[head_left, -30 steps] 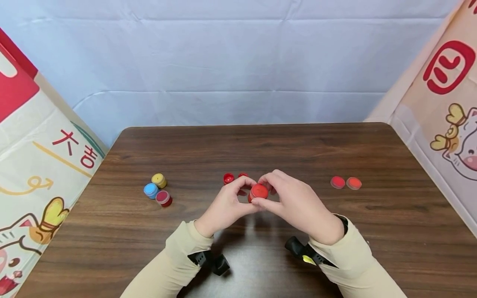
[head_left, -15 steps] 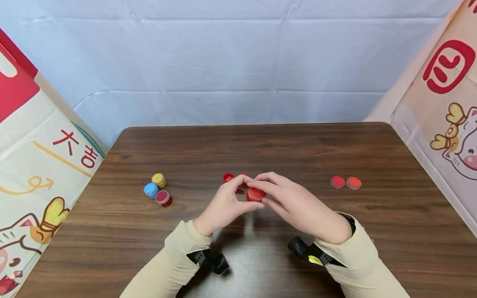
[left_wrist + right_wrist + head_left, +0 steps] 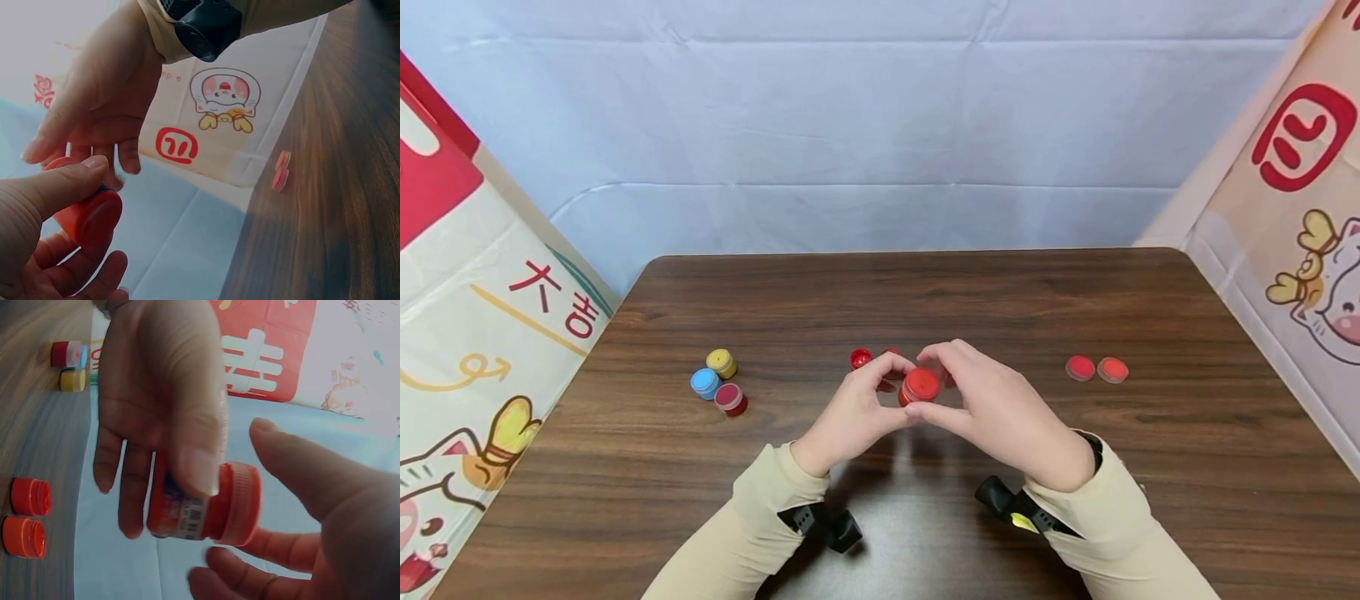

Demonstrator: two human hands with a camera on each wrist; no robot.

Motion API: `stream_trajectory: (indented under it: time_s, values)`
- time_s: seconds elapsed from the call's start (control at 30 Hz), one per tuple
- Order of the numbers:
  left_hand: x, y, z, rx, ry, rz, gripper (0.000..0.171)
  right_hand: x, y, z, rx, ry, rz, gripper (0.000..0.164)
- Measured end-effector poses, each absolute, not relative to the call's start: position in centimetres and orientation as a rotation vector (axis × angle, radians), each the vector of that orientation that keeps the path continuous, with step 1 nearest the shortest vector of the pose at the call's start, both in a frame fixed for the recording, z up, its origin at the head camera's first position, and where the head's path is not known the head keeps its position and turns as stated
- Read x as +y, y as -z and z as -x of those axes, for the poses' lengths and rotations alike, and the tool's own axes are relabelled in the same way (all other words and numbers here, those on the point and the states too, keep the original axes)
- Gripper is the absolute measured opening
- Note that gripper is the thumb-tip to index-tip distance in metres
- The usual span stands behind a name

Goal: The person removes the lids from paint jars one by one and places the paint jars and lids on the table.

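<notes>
My left hand [image 3: 857, 408] pinches a small red paint jar [image 3: 187, 515] between thumb and fingers, above the table. The jar has a printed label and its ridged red lid [image 3: 247, 503] is on. Around the lid, my right hand [image 3: 1000, 408] is spread, with a gap between its thumb and the lid in the right wrist view. Behind the hands stand a red open jar [image 3: 31, 497] and an orange-red open jar [image 3: 24, 537], partly hidden in the head view.
Yellow [image 3: 721, 363], blue [image 3: 705, 383] and dark red [image 3: 731, 400] jars stand close together at the left. Two flat red lids [image 3: 1080, 367] lie side by side at the right. A pale cloth [image 3: 880, 150] hangs behind the brown table [image 3: 1000, 300].
Half a second ago my right hand was turned over the lid with its fingers on top. It has since turned back, its fingers spread off the lid. My left hand keeps its hold.
</notes>
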State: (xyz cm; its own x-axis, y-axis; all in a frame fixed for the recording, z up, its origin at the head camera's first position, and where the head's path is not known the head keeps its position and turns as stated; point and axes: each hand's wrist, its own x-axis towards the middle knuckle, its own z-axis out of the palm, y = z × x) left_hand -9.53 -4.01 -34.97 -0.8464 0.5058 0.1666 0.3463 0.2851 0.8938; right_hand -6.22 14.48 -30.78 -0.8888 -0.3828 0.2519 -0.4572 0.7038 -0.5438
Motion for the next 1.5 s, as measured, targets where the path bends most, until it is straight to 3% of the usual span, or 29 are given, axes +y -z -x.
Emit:
stream_trajectory:
  time_s: [0.23, 0.6, 0.83, 1.5]
  values:
    - [-3.75, 34.94, 9.62, 2.376, -1.607, -0.741, 0.035, 14.30, 31.09, 6.40, -2.767, -0.880, -0.685, 0.030]
    - [-4.18, 35.05, 9.80, 2.424, -1.616, -0.807, 0.036, 14.87, 30.86, 6.53, -2.702, -0.810, -0.960, 0.042]
    - [-4.28, 34.92, 9.86, 2.420, -1.636, -0.803, 0.035, 14.88, 30.66, 6.71, -2.642, -0.880, -1.057, 0.037]
    - [-4.18, 35.25, 9.61, 2.370, -1.609, -0.844, 0.031, 14.50, 30.83, 6.28, -2.799, -0.912, -0.688, 0.033]
